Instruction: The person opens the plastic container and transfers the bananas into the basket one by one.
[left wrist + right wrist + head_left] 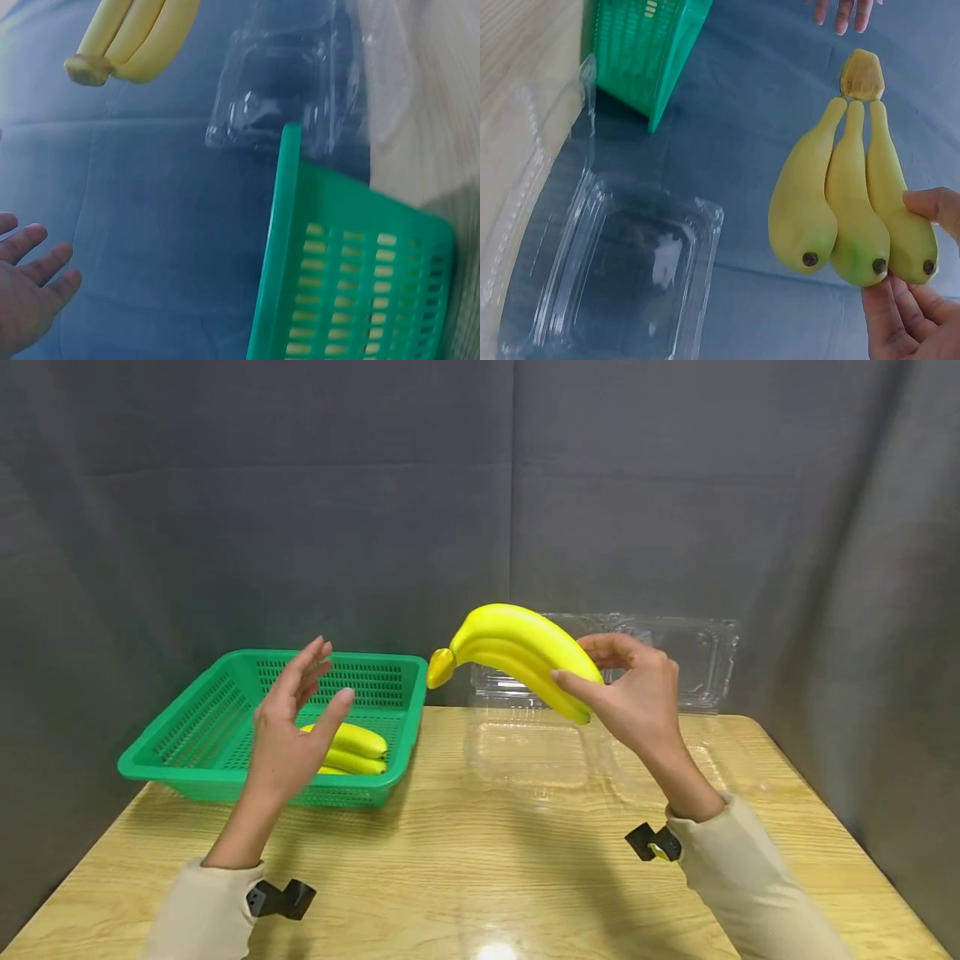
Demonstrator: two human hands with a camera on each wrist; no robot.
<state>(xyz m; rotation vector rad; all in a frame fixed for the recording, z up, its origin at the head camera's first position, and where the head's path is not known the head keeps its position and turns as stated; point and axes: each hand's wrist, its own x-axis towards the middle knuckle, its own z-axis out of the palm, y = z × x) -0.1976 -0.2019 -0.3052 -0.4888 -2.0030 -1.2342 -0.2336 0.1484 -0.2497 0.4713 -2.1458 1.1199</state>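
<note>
A bunch of three yellow bananas (517, 643) is held up in the air by my right hand (633, 693), thumb on one side and fingers on the other near the tips. In the right wrist view the bananas (851, 195) join at a brownish stem end that points away from the hand. My left hand (288, 727) hovers over the green basket (423, 693) with its fingers spread, touching nothing. More bananas (356, 752) lie inside the basket, partly hidden behind the left hand. Behind the held bunch stands a clear plastic clamshell container (525, 756), its lid raised.
The basket stands at the left of the wooden table (465, 860), the container toward the back right. A grey curtain (375, 527) hangs behind the table and along its sides. Black wrist cameras (281, 899) sit on both sleeves.
</note>
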